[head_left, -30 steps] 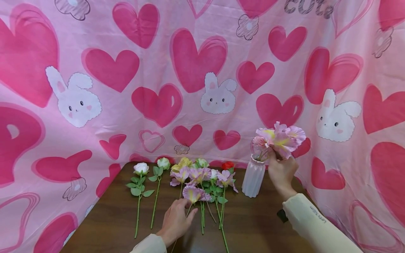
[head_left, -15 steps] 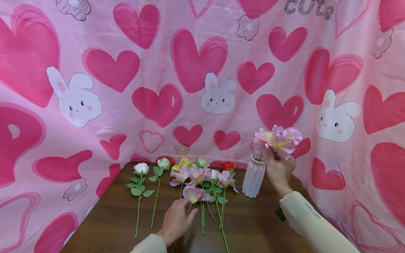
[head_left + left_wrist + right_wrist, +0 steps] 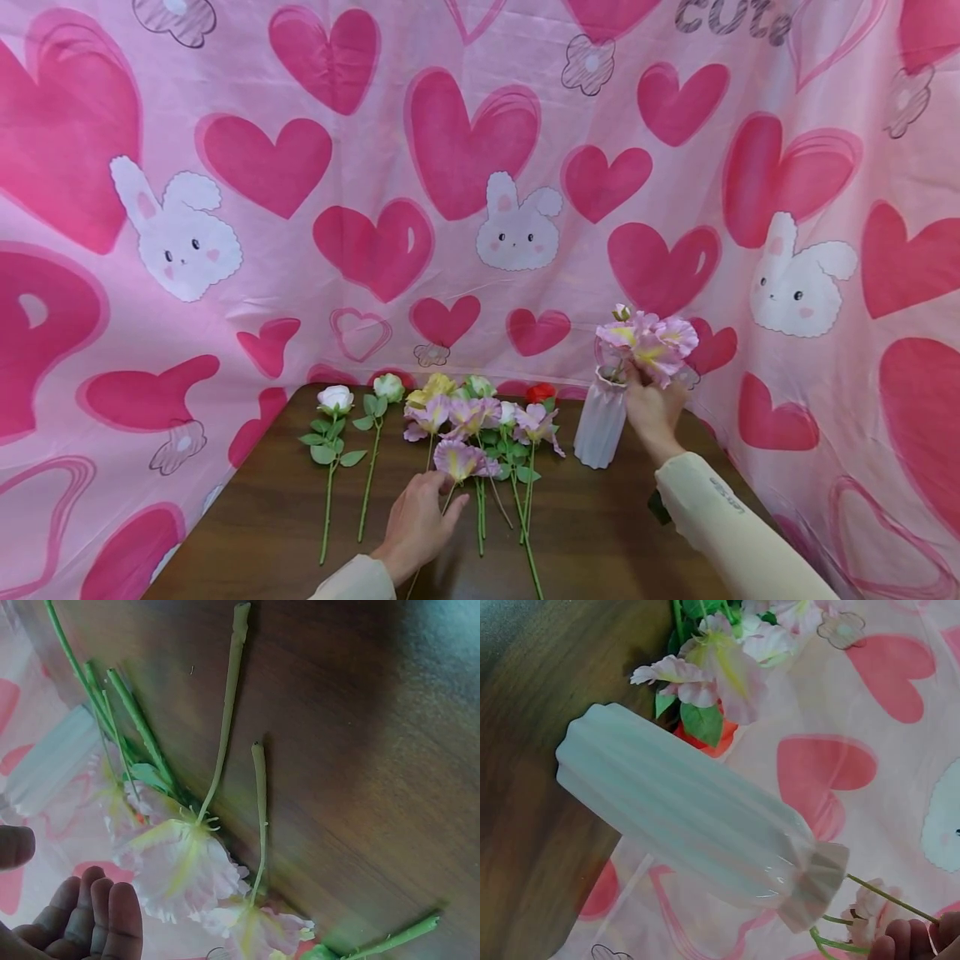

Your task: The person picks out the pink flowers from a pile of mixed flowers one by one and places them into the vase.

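Observation:
My right hand (image 3: pixel 658 412) pinches the stem of a lilac artificial flower (image 3: pixel 663 343) with a yellow centre, beside the mouth of a white fluted vase (image 3: pixel 602 425). In the right wrist view the thin stem (image 3: pixel 892 898) runs from my fingertips into the vase's ruffled neck (image 3: pixel 815 885). A pale pink flower (image 3: pixel 871 904) and green stems also show at that mouth. My left hand (image 3: pixel 418 517) is low over the table, close to a lilac flower (image 3: pixel 459 460). Its fingers (image 3: pixel 120 919) are loosely bent, the thumb apart, nothing between them.
On the brown table (image 3: pixel 255 508) lie a white rose (image 3: pixel 335 400), a greenish-white rose (image 3: pixel 387 387), a yellow flower (image 3: pixel 437 387), a red flower (image 3: pixel 540 392) and several lilac flowers, their stems pointing nearer. A pink heart-patterned cloth (image 3: pixel 450 275) hangs behind.
My right hand has moved left and slightly down, bringing the lilac flower closer over the vase mouth. A small white bud now shows above it. The left hand stays put.

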A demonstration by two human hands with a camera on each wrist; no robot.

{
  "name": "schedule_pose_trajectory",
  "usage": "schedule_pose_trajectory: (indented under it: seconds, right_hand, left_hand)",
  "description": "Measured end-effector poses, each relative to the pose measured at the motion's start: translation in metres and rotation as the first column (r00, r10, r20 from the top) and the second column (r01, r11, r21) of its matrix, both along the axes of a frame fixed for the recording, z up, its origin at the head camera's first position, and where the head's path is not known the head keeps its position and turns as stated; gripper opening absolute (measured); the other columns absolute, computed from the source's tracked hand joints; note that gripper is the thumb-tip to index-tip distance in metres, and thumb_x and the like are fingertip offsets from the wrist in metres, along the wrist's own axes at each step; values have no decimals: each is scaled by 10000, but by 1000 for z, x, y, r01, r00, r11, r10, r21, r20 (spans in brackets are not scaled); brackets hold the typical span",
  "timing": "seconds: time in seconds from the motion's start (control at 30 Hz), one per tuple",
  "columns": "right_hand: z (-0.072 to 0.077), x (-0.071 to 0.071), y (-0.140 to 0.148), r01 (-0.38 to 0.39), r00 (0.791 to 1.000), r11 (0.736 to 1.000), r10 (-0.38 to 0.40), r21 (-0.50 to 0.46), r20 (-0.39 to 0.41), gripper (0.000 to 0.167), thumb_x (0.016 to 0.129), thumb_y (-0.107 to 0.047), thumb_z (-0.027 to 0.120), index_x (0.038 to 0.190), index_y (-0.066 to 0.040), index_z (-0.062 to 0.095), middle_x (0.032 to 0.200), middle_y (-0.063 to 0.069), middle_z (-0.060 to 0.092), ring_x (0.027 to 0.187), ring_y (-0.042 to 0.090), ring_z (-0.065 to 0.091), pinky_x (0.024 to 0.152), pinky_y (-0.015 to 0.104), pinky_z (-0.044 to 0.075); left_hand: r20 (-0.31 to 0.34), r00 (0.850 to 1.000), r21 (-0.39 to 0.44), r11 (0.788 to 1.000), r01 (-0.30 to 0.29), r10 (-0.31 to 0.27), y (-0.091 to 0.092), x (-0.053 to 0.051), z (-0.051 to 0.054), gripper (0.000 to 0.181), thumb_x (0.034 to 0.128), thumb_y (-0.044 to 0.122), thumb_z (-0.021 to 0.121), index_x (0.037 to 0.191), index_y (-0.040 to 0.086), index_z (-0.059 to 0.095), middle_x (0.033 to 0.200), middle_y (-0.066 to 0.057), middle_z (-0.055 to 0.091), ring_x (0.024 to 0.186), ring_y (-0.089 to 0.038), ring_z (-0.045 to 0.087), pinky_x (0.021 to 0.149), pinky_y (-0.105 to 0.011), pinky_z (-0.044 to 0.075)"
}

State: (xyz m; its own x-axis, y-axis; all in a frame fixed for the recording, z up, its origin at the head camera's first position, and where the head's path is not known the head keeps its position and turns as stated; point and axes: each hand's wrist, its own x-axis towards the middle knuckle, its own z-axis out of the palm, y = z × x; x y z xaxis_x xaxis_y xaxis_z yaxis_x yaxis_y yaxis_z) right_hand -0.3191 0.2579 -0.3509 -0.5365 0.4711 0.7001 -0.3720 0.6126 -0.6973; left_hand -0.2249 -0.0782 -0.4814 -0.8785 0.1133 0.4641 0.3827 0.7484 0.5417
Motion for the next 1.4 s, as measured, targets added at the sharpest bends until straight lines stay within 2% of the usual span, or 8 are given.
schedule_pose_trajectory:
  seconds: [0.13, 0.33, 0.73, 0.87, 0.97, 1.13, 1.23, 1.4]
  right_hand:
    - [-7, -3, 2, 2, 999, 1000, -2, -1, 42, 177, 899, -52, 770, 1031, 57, 726, 1006, 233, 733, 909, 268, 624, 814, 331, 464]
    - [-18, -6, 6, 37, 997, 999, -39, 35, 64, 237, 866, -79, 797, 1032, 60, 702, 922, 283, 717, 783, 382, 573, 759, 510, 462]
    - [-31, -10, 11, 6, 992, 1000, -7, 10, 125, 244, 865, -128, 810, 1037, 11, 706, 956, 237, 714, 821, 353, 584, 783, 487, 451]
    - [-34, -13, 12, 1, 992, 999, -6, 39, 129, 252, 862, -132, 812, 1046, -2, 700, 998, 232, 720, 857, 381, 610, 815, 537, 465]
    - [-38, -14, 14, 8, 995, 992, -20, 126, 95, 213, 852, -116, 804, 990, 9, 701, 927, 234, 717, 826, 412, 619, 775, 579, 471]
    - [-55, -10, 11, 72, 997, 964, -80, 254, 20, 171, 827, -100, 820, 759, 2, 701, 645, 167, 667, 603, 365, 613, 558, 502, 459]
    - [-65, -5, 4, 91, 994, 971, -102, 219, 41, 158, 829, -94, 830, 769, -20, 705, 641, 129, 683, 563, 310, 634, 510, 415, 455]
    - [-71, 2, -7, 79, 992, 985, -94, 150, 90, 137, 841, -86, 827, 880, -17, 714, 742, 129, 732, 640, 310, 680, 571, 395, 484]
  left_hand:
    - [2, 1000, -4, 1000, 6, -6, 0, 0, 0, 197, 891, 308, 810, 966, 162, 701, 885, 65, 639, 814, -128, 592, 655, -317, 498]
    - [-6, 1000, -4, 1000, 11, -11, 1, 1, 0, 183, 889, 312, 810, 949, 189, 688, 879, 61, 642, 801, -103, 573, 650, -318, 495]
    - [8, 1000, -12, 1000, 4, -4, 3, 1, 1, 180, 888, 315, 812, 932, 206, 676, 847, 101, 594, 768, -72, 528, 622, -296, 462]
    - [-4, 1000, -16, 1000, 7, -7, 3, 2, 0, 181, 886, 308, 815, 921, 203, 672, 839, 96, 589, 758, -70, 516, 611, -290, 450]
    - [-13, 1000, -15, 1000, 9, -9, 3, 3, 0, 185, 884, 304, 819, 920, 195, 674, 838, 91, 592, 754, -74, 519, 607, -292, 450]
    - [2, 1000, -9, 1000, 3, -3, 3, 2, 0, 177, 884, 306, 817, 927, 198, 684, 853, 68, 625, 773, -84, 543, 625, -304, 471]
    - [22, 1000, -10, 1000, -1, 1, 2, 2, 0, 169, 886, 305, 812, 938, 200, 691, 877, 45, 654, 797, -92, 561, 644, -316, 488]
    - [24, 1000, -13, 1000, -4, 4, 1, 1, 1, 172, 887, 309, 811, 941, 197, 693, 882, 39, 663, 801, -97, 567, 651, -323, 496]
